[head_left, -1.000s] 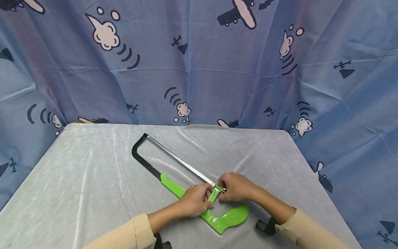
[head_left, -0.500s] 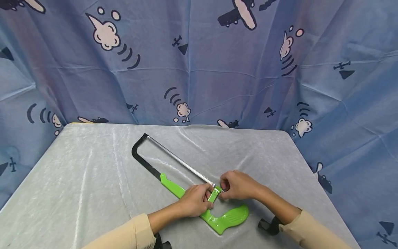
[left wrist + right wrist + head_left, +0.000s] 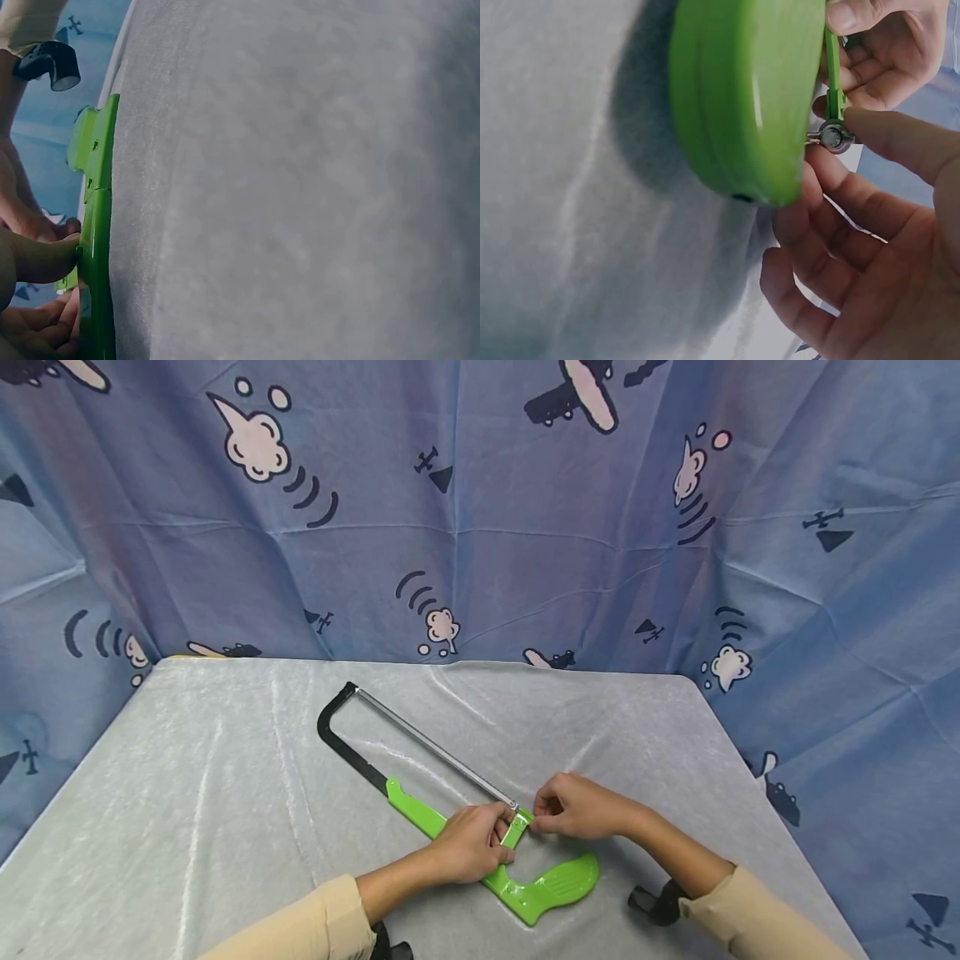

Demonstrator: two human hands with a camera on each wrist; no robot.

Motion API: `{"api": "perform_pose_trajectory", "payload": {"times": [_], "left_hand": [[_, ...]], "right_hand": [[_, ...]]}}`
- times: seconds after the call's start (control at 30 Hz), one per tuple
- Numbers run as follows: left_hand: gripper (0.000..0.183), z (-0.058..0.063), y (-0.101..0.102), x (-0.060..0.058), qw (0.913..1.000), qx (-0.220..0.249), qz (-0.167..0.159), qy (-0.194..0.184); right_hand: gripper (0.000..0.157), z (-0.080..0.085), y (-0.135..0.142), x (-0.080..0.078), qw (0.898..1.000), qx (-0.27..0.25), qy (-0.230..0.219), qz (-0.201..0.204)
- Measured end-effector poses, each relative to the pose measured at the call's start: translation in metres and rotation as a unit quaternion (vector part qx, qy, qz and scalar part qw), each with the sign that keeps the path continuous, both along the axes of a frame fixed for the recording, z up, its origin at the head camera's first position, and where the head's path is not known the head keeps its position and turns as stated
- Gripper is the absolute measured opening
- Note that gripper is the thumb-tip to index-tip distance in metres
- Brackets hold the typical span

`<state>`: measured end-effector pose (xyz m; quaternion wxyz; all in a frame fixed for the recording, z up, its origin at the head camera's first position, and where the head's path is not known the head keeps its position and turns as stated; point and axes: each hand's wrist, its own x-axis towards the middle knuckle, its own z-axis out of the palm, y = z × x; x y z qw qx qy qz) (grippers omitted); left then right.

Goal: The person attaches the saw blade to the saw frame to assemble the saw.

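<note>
A hacksaw lies on the table, its green and black frame running from far left to near right. The silver blade spans the far side, edge-on in the head view. My left hand grips the green frame and its front post, thumb and fingers on opposite sides. At the blade's near end, my right hand pinches a small metal wing nut between thumb and index finger; the other fingers are loosely bent. The green handle extends below the right hand, held by neither.
Grey plush cloth covers the table. A blue curtain with printed planes and clouds hangs behind and along the sides. A black wrist mount sits at the right forearm, close to the tabletop.
The right hand has shifted slightly right, its fingers turning at the wing nut. The blade has rolled from showing its toothed face to a thinner profile. The left hand stays put.
</note>
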<state>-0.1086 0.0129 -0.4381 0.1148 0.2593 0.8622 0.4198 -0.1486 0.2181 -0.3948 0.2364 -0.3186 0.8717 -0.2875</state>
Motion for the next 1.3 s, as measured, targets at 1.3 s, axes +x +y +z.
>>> {"api": "perform_pose_trajectory", "payload": {"times": [1.3], "left_hand": [[0.034,-0.003,0.001,-0.001,0.9999,-0.009,0.005,0.006]], "right_hand": [[0.014,0.004,-0.005,0.008,0.976,0.105,0.188,-0.029]]}}
